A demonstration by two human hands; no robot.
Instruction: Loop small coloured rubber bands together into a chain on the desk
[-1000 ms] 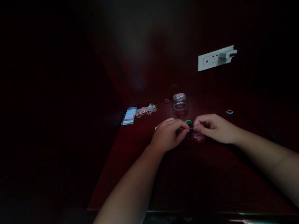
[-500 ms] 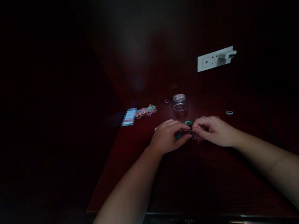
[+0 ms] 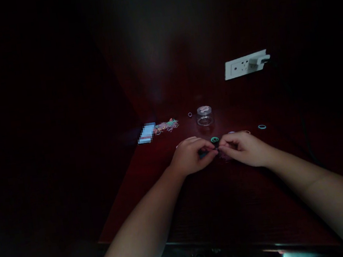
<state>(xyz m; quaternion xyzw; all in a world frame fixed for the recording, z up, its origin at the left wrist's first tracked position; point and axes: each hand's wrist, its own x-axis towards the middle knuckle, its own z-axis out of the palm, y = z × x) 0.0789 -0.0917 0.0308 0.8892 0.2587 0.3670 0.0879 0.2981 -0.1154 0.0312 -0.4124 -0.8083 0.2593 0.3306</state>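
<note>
My left hand (image 3: pixel 190 155) and my right hand (image 3: pixel 245 147) meet tip to tip over the dark red table. Both are closed in a pinch on a tiny pale rubber band (image 3: pixel 217 149), mostly covered by the fingertips. Just beyond the fingers lies a green ring of rubber bands (image 3: pixel 214 139). Under my right fingers is a small heap of pinkish-purple bands (image 3: pixel 225 156), partly hidden. Something teal (image 3: pixel 203 155) shows beneath my left hand. Behind my right hand, bits of an orange band (image 3: pixel 247 132) and a lilac one (image 3: pixel 231 132) peek out.
A clear lidded jar (image 3: pixel 204 116) stands toward the back, with a purple ring (image 3: pixel 190 114) beside it. At the left are a multicoloured pile of bands (image 3: pixel 167 125) and a blurred bright rectangle (image 3: pixel 146 133). A teal ring (image 3: pixel 262 127) lies right. A wall socket (image 3: pixel 245 65) holds a plug.
The fingertips of my left hand have closed on the small band between my hands. The whole view has shifted slightly; the things on the table have stayed in place.
</note>
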